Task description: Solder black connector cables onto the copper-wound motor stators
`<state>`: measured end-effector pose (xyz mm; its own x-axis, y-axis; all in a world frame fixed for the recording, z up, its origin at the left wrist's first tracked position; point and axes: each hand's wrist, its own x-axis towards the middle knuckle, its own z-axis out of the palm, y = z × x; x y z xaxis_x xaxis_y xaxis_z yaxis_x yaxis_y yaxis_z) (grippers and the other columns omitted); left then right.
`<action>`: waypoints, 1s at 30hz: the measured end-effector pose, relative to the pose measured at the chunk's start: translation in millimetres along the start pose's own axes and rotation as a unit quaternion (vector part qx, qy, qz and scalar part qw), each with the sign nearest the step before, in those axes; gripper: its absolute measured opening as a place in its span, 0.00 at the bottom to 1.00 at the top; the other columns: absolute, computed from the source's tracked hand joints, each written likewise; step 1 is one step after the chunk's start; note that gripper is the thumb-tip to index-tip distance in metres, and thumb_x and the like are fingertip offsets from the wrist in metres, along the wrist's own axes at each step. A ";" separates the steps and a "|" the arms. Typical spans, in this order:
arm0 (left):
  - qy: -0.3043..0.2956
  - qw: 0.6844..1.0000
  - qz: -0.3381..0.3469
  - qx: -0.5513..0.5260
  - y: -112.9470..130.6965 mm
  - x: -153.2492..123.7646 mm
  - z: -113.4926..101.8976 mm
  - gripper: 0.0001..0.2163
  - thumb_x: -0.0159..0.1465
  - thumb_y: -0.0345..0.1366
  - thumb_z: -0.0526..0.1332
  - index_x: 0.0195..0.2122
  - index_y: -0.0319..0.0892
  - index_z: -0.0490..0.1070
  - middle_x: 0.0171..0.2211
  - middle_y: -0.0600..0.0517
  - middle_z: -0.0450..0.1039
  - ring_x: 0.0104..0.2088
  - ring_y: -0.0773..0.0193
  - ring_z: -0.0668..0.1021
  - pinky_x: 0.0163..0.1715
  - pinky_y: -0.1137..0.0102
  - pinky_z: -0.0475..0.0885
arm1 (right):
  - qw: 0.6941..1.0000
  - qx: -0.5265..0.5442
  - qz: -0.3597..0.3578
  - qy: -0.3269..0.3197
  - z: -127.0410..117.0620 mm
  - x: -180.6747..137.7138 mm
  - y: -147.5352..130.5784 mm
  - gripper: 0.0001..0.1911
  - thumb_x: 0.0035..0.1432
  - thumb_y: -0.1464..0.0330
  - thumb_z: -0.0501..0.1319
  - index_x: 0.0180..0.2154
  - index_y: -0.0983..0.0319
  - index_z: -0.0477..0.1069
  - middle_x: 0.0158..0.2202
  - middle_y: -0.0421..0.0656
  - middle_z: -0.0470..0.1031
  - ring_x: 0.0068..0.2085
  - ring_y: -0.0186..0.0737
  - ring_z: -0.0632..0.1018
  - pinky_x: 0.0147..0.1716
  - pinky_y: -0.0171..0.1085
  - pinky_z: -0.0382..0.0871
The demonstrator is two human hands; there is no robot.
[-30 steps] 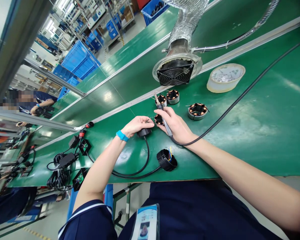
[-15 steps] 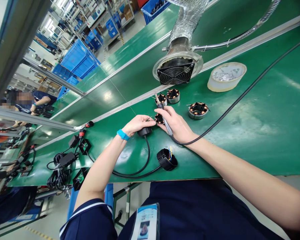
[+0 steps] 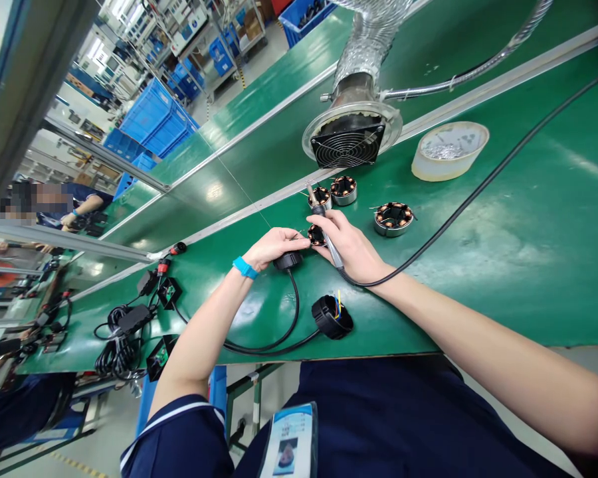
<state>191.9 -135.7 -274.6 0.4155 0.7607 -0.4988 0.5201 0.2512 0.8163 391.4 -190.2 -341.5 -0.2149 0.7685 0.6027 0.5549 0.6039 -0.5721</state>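
My right hand [image 3: 356,249] is closed around a soldering iron [image 3: 335,251], its tip pointing up and away toward the fan. Below the iron's grip, a small stator with copper windings [image 3: 316,234] sits between my two hands, touched by fingers of both. My left hand [image 3: 276,245], fingers pinched together, reaches the stator's left side among thin wire ends; what it pinches is hidden. Directly under that hand is a black round housing [image 3: 289,261] with a black cable. Nearer me, another black housing [image 3: 331,317] lies tilted, with blue and yellow wires sticking out.
Two stators [image 3: 343,190] stand beyond the iron, and another stator [image 3: 393,219] lies to the right. A fan [image 3: 349,146] on a foil duct stands behind them. An oval white container [image 3: 448,153] is back right. Coiled cables [image 3: 117,352] lie left. A co-worker [image 3: 80,199] sits farther left.
The view has shifted very slightly. Both hands, the soldering iron and the stator hold almost the same positions. A co-worker's hands at the far left have moved a little.
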 end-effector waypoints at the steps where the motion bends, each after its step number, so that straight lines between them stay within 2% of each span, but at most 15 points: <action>1: 0.006 1.000 -0.005 -0.021 -0.7 1.1 0.8 0.23 0.48 0.53 0.77 0.31 0.37 0.79 0.26 0.53 0.74 0.25 0.72 0.69 0.27 0.73 0.61 | 1.000 -0.001 -0.001 0.001 0.0 0.0 0.0 0.26 0.66 0.73 0.57 0.63 0.59 0.58 0.54 0.54 0.65 0.47 0.55 0.78 0.43 0.49 0.79; 3: 0.016 0.998 -0.022 -0.056 -1.2 1.8 2.2 0.22 0.45 0.50 0.78 0.30 0.37 0.78 0.27 0.52 0.75 0.26 0.71 0.71 0.29 0.73 0.63 | 1.000 0.000 -0.001 0.000 -0.3 -0.2 0.2 0.26 0.65 0.74 0.57 0.63 0.59 0.58 0.54 0.54 0.65 0.47 0.56 0.78 0.42 0.50 0.79; 5: 0.015 0.998 -0.027 -0.057 -0.3 0.4 2.9 0.22 0.47 0.51 0.77 0.29 0.36 0.78 0.28 0.51 0.75 0.27 0.70 0.71 0.29 0.73 0.64 | 1.000 0.002 0.001 -0.004 -0.9 -0.3 0.6 0.26 0.65 0.74 0.57 0.63 0.59 0.58 0.54 0.55 0.65 0.47 0.55 0.78 0.42 0.50 0.79; 9: 0.004 1.000 -0.021 0.000 2.0 -4.9 2.4 0.25 0.53 0.59 0.71 0.26 0.37 0.77 0.22 0.53 0.71 0.22 0.72 0.67 0.24 0.72 0.59 | 1.000 0.004 0.006 -0.010 -1.8 -0.1 1.2 0.27 0.65 0.74 0.58 0.64 0.58 0.57 0.55 0.54 0.64 0.47 0.55 0.78 0.43 0.50 0.79; 12: -0.001 1.000 -0.012 0.029 0.9 -5.6 0.8 0.28 0.56 0.63 0.67 0.27 0.37 0.79 0.22 0.52 0.71 0.22 0.71 0.66 0.24 0.72 0.58 | 1.000 0.009 0.004 -0.007 -2.1 0.2 0.6 0.27 0.65 0.74 0.57 0.63 0.58 0.57 0.55 0.54 0.64 0.47 0.54 0.78 0.42 0.50 0.79; 15: -0.001 1.000 -0.005 0.021 -1.2 -3.3 -0.5 0.27 0.54 0.61 0.70 0.32 0.36 0.81 0.26 0.51 0.75 0.24 0.71 0.68 0.26 0.73 0.60 | 1.000 0.009 0.000 -0.005 -2.1 0.2 -0.4 0.26 0.65 0.74 0.57 0.63 0.60 0.58 0.54 0.55 0.65 0.46 0.55 0.78 0.42 0.50 0.79; 20: 0.011 0.999 -0.015 -0.036 -1.2 -1.8 -0.1 0.21 0.48 0.50 0.76 0.31 0.36 0.80 0.29 0.51 0.76 0.28 0.70 0.71 0.30 0.73 0.64 | 1.000 0.002 0.005 -0.007 -1.3 -0.1 0.1 0.27 0.65 0.73 0.59 0.63 0.59 0.58 0.54 0.54 0.65 0.45 0.54 0.78 0.42 0.49 0.79; 27: -0.004 1.000 -0.016 -0.023 -0.2 -4.9 -4.4 0.22 0.52 0.54 0.74 0.31 0.36 0.81 0.28 0.50 0.76 0.27 0.71 0.70 0.28 0.73 0.62 | 1.000 0.001 0.009 -0.006 -0.8 -0.7 1.9 0.29 0.64 0.74 0.59 0.64 0.57 0.57 0.54 0.53 0.65 0.45 0.53 0.78 0.41 0.49 0.79; 30: 0.009 0.999 -0.019 -0.036 0.1 -6.8 -8.6 0.22 0.54 0.55 0.72 0.32 0.36 0.80 0.23 0.53 0.70 0.22 0.73 0.64 0.23 0.74 0.55 | 1.000 0.002 0.004 -0.003 -0.7 -0.6 1.1 0.29 0.63 0.75 0.59 0.63 0.58 0.58 0.54 0.54 0.65 0.47 0.54 0.78 0.42 0.49 0.79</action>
<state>182.7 -135.8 -268.6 0.3820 0.7607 -0.5248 0.4804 0.3217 0.8159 392.6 -190.1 -342.2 -0.2159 0.7747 0.5943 0.5535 0.5985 -0.5792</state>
